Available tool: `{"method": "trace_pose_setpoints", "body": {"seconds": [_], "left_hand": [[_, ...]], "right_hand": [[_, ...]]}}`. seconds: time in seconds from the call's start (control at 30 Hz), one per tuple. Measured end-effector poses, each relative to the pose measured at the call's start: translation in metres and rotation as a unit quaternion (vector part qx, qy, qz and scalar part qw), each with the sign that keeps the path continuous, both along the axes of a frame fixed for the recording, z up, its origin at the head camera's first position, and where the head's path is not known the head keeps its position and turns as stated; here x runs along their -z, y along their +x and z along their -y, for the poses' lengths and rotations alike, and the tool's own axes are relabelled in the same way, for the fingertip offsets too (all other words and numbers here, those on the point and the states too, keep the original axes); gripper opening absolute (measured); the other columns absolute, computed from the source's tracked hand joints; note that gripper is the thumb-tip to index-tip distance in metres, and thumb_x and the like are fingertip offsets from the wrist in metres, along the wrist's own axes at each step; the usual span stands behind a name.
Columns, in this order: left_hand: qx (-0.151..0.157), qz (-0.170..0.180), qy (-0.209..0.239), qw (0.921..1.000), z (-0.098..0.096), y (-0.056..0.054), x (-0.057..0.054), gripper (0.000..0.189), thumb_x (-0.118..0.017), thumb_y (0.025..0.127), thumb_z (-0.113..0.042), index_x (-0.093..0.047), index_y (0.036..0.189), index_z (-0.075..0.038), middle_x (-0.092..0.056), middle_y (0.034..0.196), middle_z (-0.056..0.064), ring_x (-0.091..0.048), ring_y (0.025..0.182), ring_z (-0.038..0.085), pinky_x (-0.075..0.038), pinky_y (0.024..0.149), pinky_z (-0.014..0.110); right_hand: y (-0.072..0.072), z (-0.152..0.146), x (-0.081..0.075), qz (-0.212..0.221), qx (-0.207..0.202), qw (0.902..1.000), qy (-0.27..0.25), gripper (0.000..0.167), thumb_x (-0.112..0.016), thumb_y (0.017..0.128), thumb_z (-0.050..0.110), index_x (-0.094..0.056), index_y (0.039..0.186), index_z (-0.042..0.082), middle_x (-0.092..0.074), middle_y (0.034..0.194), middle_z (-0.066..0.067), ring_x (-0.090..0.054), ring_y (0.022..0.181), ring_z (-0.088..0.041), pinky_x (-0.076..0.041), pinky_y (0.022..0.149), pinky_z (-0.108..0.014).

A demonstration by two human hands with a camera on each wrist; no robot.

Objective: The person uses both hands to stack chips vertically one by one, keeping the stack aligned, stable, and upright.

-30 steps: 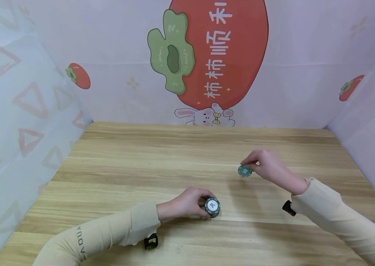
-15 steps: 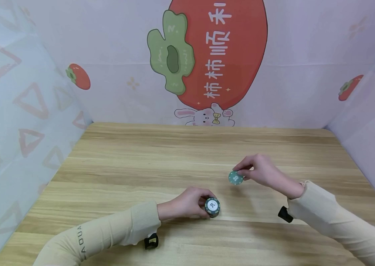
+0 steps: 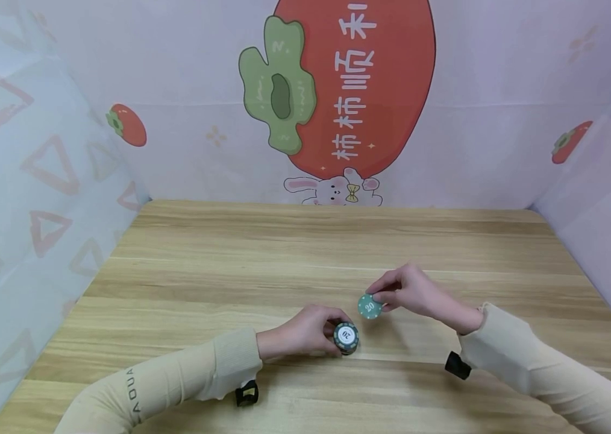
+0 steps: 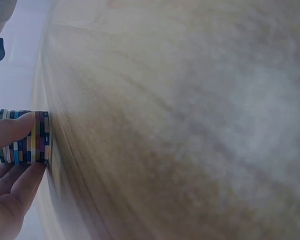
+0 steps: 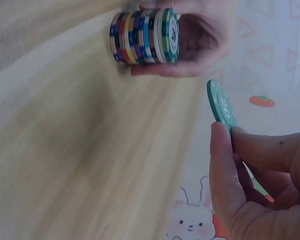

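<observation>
A stack of poker chips (image 3: 346, 339) in several colours stands on the wooden table, a green-edged chip with a white centre marked 20 on top. My left hand (image 3: 305, 331) grips the stack from the left; in the left wrist view its thumb and fingers curl round the chips (image 4: 40, 137). Between thumb and fingertips, my right hand (image 3: 411, 292) pinches a single green poker chip (image 3: 370, 307) by its edge. This chip, also marked 20, is just beyond and to the right of the stack, apart from it. In the right wrist view the green chip (image 5: 221, 104) is raised off the table.
The wooden table (image 3: 229, 253) meets a pale printed backdrop (image 3: 186, 72) at its far edge, with side sheets left and right. A black strap piece hangs below each sleeve cuff (image 3: 495, 337).
My right hand has carried the green chip leftward and nearer to me, closer to the stack. The left hand and the stack have stayed in place.
</observation>
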State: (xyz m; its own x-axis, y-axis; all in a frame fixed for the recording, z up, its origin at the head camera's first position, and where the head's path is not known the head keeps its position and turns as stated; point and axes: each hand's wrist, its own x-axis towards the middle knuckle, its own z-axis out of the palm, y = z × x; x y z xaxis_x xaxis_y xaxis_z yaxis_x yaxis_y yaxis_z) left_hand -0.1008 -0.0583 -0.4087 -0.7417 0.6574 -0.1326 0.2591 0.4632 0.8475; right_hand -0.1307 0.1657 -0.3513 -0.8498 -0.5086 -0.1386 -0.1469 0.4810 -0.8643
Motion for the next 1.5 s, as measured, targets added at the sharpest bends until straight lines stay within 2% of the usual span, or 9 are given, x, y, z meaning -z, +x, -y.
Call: {"method": "trace_pose_setpoints", "body": {"seconds": [0.23,0.53,1.1,1.5], "left_hand": [[-0.003,0.008,0.012,0.9999,-0.001,0.001,0.000,0.044,-0.078,0.063,0.005,-0.062,0.103,-0.002,-0.063,0.096,0.003,-0.062,0.089,0.007,-0.047,0.074,0.013],[-0.003,0.003,0.011,0.9999,0.000,0.001,0.000,0.044,-0.077,0.063,0.007,-0.061,0.103,0.000,-0.064,0.100,0.007,-0.062,0.092,0.010,-0.047,0.074,0.012],[0.006,-0.014,0.007,0.9999,0.002,0.001,0.001,0.044,-0.079,0.063,0.003,-0.062,0.104,-0.003,-0.065,0.101,0.004,-0.061,0.094,0.007,-0.046,0.076,0.012],[-0.001,0.020,0.009,0.9998,0.001,0.001,-0.004,0.043,-0.079,0.065,0.000,-0.062,0.105,-0.003,-0.064,0.102,0.004,-0.061,0.095,0.009,-0.046,0.076,0.013]], "right_hand": [[0.005,0.008,0.010,0.061,-0.011,0.9974,-0.038,0.019,-0.063,0.082,-0.002,-0.064,0.098,-0.012,-0.066,0.091,-0.018,-0.063,0.070,-0.014,-0.054,0.064,-0.033],[0.010,0.013,0.018,0.109,0.002,0.9932,-0.041,0.019,-0.062,0.082,-0.001,-0.064,0.099,-0.010,-0.066,0.090,-0.014,-0.063,0.071,-0.014,-0.054,0.068,-0.037],[0.017,0.018,0.032,0.145,-0.003,0.9871,-0.067,0.021,-0.060,0.083,-0.001,-0.060,0.100,-0.013,-0.064,0.085,-0.010,-0.062,0.072,-0.013,-0.054,0.067,-0.032],[0.021,0.022,0.031,0.142,-0.019,0.9872,-0.070,0.022,-0.062,0.083,0.000,-0.060,0.100,-0.012,-0.064,0.088,-0.012,-0.063,0.074,-0.015,-0.054,0.069,-0.033]]}}
